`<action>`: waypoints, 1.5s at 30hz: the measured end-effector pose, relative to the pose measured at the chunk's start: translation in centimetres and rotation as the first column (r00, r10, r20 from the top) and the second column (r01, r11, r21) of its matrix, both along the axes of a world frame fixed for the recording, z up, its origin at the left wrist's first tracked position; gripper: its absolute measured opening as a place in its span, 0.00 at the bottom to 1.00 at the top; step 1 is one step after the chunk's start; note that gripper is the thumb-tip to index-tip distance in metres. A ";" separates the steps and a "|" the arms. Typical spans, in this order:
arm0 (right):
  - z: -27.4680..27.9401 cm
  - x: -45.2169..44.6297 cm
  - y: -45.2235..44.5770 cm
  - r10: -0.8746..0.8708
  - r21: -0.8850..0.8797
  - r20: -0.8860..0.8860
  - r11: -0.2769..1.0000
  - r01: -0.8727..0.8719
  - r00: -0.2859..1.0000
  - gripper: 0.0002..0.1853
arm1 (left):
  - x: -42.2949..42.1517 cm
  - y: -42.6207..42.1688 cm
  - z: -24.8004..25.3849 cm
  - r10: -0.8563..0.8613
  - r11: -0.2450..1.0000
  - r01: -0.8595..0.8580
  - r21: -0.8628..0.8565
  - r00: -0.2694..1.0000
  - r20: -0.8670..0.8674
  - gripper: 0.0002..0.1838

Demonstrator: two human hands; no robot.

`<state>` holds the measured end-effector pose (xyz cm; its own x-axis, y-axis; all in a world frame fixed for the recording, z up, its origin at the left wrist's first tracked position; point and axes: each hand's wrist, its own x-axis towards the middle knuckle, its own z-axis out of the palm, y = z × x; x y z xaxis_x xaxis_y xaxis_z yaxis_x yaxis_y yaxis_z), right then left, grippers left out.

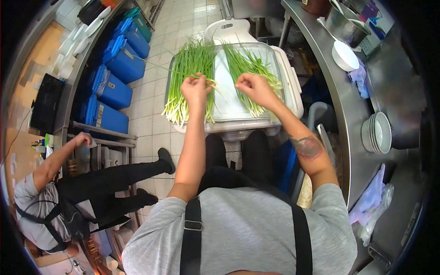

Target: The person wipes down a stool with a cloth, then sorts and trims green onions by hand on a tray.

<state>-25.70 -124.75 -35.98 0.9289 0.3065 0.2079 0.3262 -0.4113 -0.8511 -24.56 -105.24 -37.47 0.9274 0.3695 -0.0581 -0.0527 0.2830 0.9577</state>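
Note:
A metal tray [222, 59] in front of me carries two heaps of green onions, white root ends mostly toward me. My left hand [196, 89] is over the inner edge of the larger left heap of green onions [183, 73], pinching a thin green onion [172, 69] whose long leaf sticks out to the left and whose pale end points right. By the smaller right heap of green onions [238, 68], my right hand [255, 88] has its fingers closed together. Whatever those right fingers may hold is too small to make out.
A steel counter [339, 114] on the right bears stacked bowls [376, 133], a white ladle-like bowl [344, 56] and cloths [371, 195]. Blue lidded bins [123, 59] line the left side. A co-worker [91, 183] in dark trousers stands at left. A white stool [229, 28] is behind the tray.

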 end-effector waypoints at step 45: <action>-1.4 3.8 -5.0 -0.357 -0.275 0.079 0.890 0.364 0.931 0.12 | 1.1 2.0 0.2 0.036 0.616 0.004 0.788 0.999 -0.033 0.11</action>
<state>-21.89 -129.76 -37.41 0.9820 0.0005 0.1888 0.1305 -0.7245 -0.6768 -23.49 -103.25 -37.25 0.9249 0.3068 0.2244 -0.0047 -0.5810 0.8139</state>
